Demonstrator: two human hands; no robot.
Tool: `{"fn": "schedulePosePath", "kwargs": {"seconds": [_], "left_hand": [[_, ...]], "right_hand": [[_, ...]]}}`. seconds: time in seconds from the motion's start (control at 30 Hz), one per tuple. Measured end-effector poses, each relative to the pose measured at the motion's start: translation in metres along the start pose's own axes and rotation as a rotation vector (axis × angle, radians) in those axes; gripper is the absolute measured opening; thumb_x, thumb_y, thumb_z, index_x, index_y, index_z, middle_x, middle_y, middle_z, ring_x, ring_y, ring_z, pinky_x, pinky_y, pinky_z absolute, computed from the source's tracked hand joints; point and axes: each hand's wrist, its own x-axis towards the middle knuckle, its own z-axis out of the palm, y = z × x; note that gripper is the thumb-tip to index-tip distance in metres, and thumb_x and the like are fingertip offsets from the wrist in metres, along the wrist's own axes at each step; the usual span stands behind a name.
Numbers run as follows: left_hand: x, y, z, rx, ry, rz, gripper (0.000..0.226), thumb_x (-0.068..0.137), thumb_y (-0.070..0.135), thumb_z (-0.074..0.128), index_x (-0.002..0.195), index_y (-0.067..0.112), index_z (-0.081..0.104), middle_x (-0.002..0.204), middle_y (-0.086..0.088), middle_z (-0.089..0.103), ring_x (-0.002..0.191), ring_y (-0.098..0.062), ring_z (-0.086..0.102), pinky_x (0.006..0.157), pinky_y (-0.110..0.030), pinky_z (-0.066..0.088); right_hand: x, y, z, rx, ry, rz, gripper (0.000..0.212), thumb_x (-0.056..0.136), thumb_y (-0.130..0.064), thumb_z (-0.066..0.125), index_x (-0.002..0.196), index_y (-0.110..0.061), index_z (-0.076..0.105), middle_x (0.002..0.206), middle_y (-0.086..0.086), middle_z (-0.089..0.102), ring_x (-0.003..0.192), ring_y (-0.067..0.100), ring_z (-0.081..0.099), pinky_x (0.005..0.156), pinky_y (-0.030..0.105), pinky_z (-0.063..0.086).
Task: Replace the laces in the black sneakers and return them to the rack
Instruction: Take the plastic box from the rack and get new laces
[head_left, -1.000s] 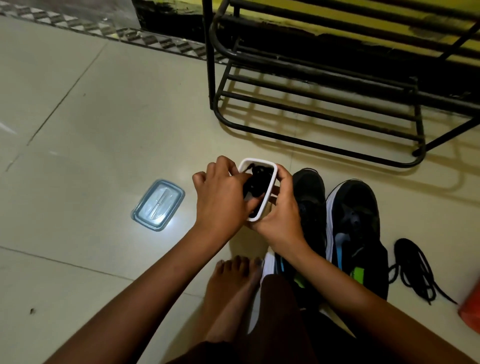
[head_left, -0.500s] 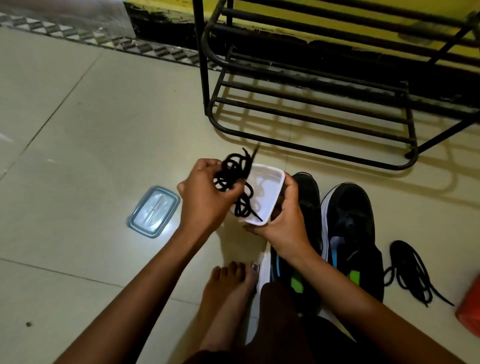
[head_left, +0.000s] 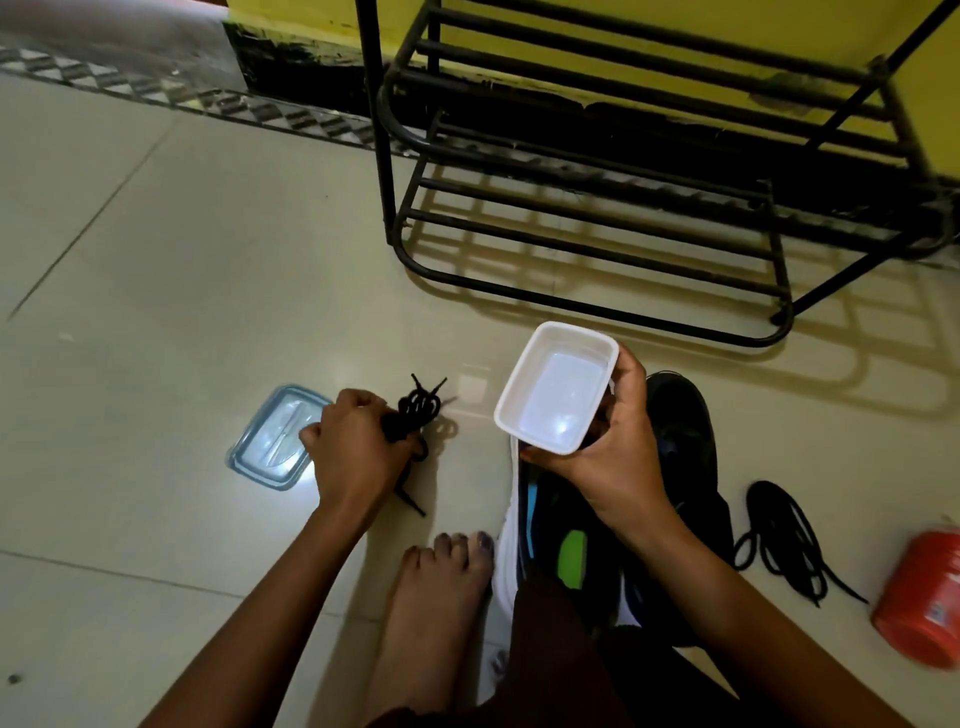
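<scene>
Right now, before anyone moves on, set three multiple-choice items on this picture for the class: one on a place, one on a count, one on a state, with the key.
1. Where is the clear lid? A) on the floor by the left hand B) on the rack C) on a sneaker
2. How many bundles of black laces show? A) one B) two C) four
3. The white container is: A) lidded B) open and empty C) overturned

Key: 1A, it lies flat on the tiles; 2B, one in the left hand, a second bundle on the floor right of the sneakers; 3B, the right hand grips it, bare bottom showing.
</scene>
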Motion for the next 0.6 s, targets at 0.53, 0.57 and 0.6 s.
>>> {"fn": "schedulePosePath", "kwargs": {"seconds": [0.53, 0.57, 0.6], "left_hand": [[-0.023, -0.014, 0.033, 0.278, -0.257, 0.446, 0.089, 0.068, 0.045, 0.001, 0.147, 0.004, 0.008, 0.155, -0.013, 0.001, 0.143, -0.021, -0.005, 0.106, -0.035, -0.022], [-0.022, -0.009, 0.029, 0.188, -0.249, 0.441, 0.09, 0.067, 0.046, 0.002, 0.147, 0.006, 0.007, 0.155, -0.011, -0.001, 0.141, -0.017, -0.011, 0.105, -0.031, -0.026], [-0.021, -0.001, 0.024, 0.095, -0.205, 0.449, 0.088, 0.068, 0.045, 0.007, 0.147, 0.007, 0.011, 0.155, -0.01, 0.001, 0.139, -0.015, -0.01, 0.106, -0.027, -0.026]], "right_hand": [[-0.017, 0.002, -0.01, -0.004, -0.033, -0.003, 0.1, 0.054, -0.001, 0.087, 0.129, -0.038, 0.031, 0.117, -0.015, 0.053, 0.1, -0.002, 0.056, 0.076, 0.014, 0.05], [-0.017, 0.002, -0.012, -0.003, -0.033, -0.002, 0.099, 0.054, -0.002, 0.087, 0.127, -0.039, 0.032, 0.117, -0.015, 0.053, 0.1, -0.002, 0.056, 0.076, 0.014, 0.049], [-0.017, 0.002, -0.016, -0.003, -0.035, -0.002, 0.098, 0.054, -0.002, 0.087, 0.126, -0.039, 0.032, 0.118, -0.016, 0.052, 0.101, -0.003, 0.055, 0.076, 0.014, 0.049]]}}
